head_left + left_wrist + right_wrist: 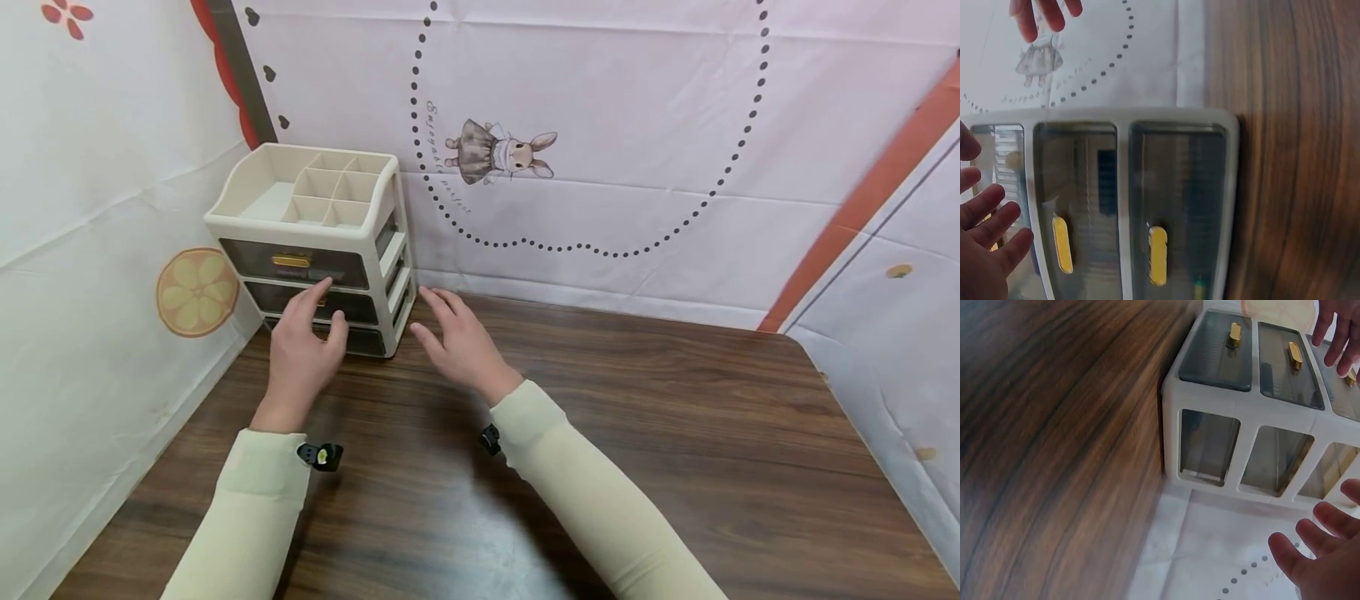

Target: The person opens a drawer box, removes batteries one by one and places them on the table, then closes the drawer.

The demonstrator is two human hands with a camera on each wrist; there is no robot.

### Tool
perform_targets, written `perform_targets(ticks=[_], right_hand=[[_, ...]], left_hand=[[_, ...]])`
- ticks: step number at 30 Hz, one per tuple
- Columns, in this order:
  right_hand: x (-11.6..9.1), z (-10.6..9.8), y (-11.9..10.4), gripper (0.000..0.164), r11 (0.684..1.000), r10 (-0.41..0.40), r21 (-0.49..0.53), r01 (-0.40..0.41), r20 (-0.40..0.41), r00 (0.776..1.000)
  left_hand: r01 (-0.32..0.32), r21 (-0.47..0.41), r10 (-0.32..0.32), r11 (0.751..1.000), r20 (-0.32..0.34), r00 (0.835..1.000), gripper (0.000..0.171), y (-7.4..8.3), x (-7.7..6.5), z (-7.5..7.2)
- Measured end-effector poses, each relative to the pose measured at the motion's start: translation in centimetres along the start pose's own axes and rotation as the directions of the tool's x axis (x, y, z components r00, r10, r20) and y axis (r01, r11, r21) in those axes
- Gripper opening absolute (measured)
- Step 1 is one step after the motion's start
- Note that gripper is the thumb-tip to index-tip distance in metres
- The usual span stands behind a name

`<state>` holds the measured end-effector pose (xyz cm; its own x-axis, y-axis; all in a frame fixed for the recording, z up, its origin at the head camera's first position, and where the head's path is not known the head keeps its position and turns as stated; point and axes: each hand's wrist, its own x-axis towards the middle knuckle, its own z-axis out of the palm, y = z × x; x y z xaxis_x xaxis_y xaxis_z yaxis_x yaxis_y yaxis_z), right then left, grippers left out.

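A cream drawer organizer (300, 228) with three smoky see-through drawers and gold handles stands at the back left of the table. My left hand (303, 346) is in front of its drawers, fingers spread and nothing held. In the left wrist view, the left hand (988, 240) overlaps the top drawer, and a yellow handle (1158, 256) shows on the lowest one. To the right of the organizer, my right hand (463, 342) reaches toward its side with loosely extended fingers. The right wrist view has the right hand (1325, 556) beside the organizer's side openings (1210, 447).
The organizer's top tray (333, 187) is divided into several small compartments. A dark wood table (637, 433) runs to the right. White printed cloth (600, 125) hangs behind and at both sides, close to the organizer's back and left. Each wrist wears a black strap (321, 456).
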<state>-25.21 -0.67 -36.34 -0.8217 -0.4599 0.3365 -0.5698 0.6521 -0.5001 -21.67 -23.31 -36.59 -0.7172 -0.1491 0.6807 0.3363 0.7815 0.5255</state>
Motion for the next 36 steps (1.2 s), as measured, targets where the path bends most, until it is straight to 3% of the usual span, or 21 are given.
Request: perform_targets(ticks=[11,27,32,36], right_hand=[[0.4,1.0,-0.6,0.059,0.999,0.009,0.032,-0.01,0.031,0.999],[1.3,1.9,-1.5,0.059,0.999,-0.028,0.047,0.026,0.042,0.999],[1.8,2.2,-1.8,0.061,0.998,-0.033,0.051,0.031,0.039,0.999],[2.2,2.4,-2.1,0.063,0.996,-0.024,0.084,0.02,0.045,0.999]], left_hand=[[0.099,0.021,-0.099,0.995,-0.037,0.994,0.043,-2.5,-0.4,-0.8],[0.26,0.016,-0.259,0.965,-0.03,0.965,0.045,-5.3,-0.3,-2.1],[0.348,-0.012,-0.348,0.937,0.002,0.937,0.049,-6.1,-0.1,-2.8],[0.451,-0.032,-0.451,0.892,-0.004,0.892,0.051,-6.7,0.3,-3.3]])
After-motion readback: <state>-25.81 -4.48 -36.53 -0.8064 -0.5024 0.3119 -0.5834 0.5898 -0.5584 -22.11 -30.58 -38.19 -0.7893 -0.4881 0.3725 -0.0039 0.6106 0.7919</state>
